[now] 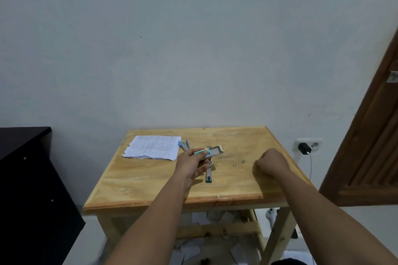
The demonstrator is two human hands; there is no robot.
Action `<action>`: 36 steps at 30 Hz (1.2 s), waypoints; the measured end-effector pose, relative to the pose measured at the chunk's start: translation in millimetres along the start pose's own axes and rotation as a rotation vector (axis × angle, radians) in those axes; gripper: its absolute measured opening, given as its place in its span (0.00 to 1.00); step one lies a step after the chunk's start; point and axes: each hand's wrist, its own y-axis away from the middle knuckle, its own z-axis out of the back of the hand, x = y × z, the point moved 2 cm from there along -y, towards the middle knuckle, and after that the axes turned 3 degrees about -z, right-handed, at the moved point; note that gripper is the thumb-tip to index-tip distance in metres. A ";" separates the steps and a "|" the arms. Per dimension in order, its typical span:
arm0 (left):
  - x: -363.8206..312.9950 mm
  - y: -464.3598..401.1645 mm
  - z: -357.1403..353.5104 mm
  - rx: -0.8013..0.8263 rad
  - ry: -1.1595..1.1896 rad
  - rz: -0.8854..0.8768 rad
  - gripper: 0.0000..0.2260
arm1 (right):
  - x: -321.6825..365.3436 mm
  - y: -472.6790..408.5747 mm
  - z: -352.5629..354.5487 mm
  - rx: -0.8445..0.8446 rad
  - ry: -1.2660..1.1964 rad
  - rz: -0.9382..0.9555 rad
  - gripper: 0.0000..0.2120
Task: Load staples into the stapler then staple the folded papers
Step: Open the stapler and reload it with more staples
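The left hand [190,162] holds a small green-and-white cardboard staple box [207,152] above the pale varnished wooden bench [150,180], fingers wrapped round it, its white inner tray slid out to the right. Directly beneath lies the slim metal stapler with a green end [209,171], opened, long axis running away from the person, so the left hand is the nearer. The right hand [272,162] rests on the bench well to the right, fingers curled tight; whether they pinch staples I cannot tell. A few tiny dark bits [239,162] lie between. The printed, folded white papers [153,147] sit flat at far left, beside a grey-and-blue staple remover [184,144].
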 end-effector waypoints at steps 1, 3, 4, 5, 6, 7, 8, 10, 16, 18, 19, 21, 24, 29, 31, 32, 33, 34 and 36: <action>-0.5 -0.3 -2.2 0.005 0.007 -0.002 0.09 | -3.2 0.5 -1.3 -0.003 -0.007 -0.004 0.10; -1.2 -1.1 -5.4 0.012 0.007 -0.007 0.08 | -5.2 2.2 -1.9 -0.021 -0.031 -0.002 0.10; -1.8 -1.3 -6.7 0.018 -0.002 -0.013 0.08 | -4.3 3.4 -1.1 -0.040 -0.049 0.005 0.10; -2.7 -1.1 -8.0 0.022 -0.012 -0.021 0.07 | -2.0 4.3 0.0 -0.069 -0.080 0.018 0.10; -3.6 -1.3 -9.1 0.027 -0.020 -0.030 0.07 | 2.3 5.3 2.1 -0.105 -0.128 0.040 0.10; -4.1 -1.7 -10.3 0.027 -0.027 -0.038 0.07 | 9.1 7.7 4.9 -0.130 -0.195 0.066 0.09; -4.2 -2.5 -11.6 0.024 -0.036 -0.046 0.07 | 17.6 10.8 7.5 -0.126 -0.296 0.093 0.09; -3.8 -3.2 -14.6 0.012 -0.065 -0.058 0.07 | 37.1 20.5 10.0 -0.002 -0.572 0.143 0.08; -0.3 -3.6 -25.6 -0.011 -0.118 -0.052 0.07 | 79.9 51.0 9.8 0.304 -0.756 0.257 0.10; 0.2 -3.7 -26.6 -0.013 -0.097 -0.049 0.07 | 84.4 53.5 5.6 0.300 -0.767 0.270 0.08; 0.1 -3.4 -26.3 -0.016 -0.094 -0.046 0.06 | 85.8 54.2 3.5 0.292 -0.785 0.267 0.07; -0.2 -3.1 -25.2 -0.022 -0.097 -0.041 0.06 | 86.9 55.3 0.6 0.268 -0.844 0.245 0.08; -0.6 -3.7 -23.2 -0.033 -0.089 -0.031 0.05 | 86.5 57.3 -2.9 0.278 -0.875 0.238 0.08; -1.3 -5.6 -22.6 -0.042 -0.070 -0.032 0.06 | 84.1 59.5 -7.5 0.344 -0.970 0.225 0.08; -0.8 -6.4 -23.4 -0.035 -0.072 -0.035 0.06 | 82.9 58.1 -7.9 0.370 -1.019 0.211 0.09; -0.6 -6.7 -24.0 -0.030 -0.079 -0.033 0.07 | 82.4 57.3 -8.3 0.384 -1.043 0.202 0.08; -0.7 -6.4 -25.0 -0.023 -0.081 -0.031 0.07 | 82.2 56.8 -9.0 0.399 -1.064 0.192 0.08; -0.7 -6.3 -26.1 -0.011 -0.080 -0.028 0.07 | 82.4 56.6 -9.8 0.409 -1.078 0.179 0.07; -1.5 -5.4 -28.7 0.010 -0.075 -0.022 0.08 | 84.0 57.0 -11.3 0.418 -1.084 0.156 0.06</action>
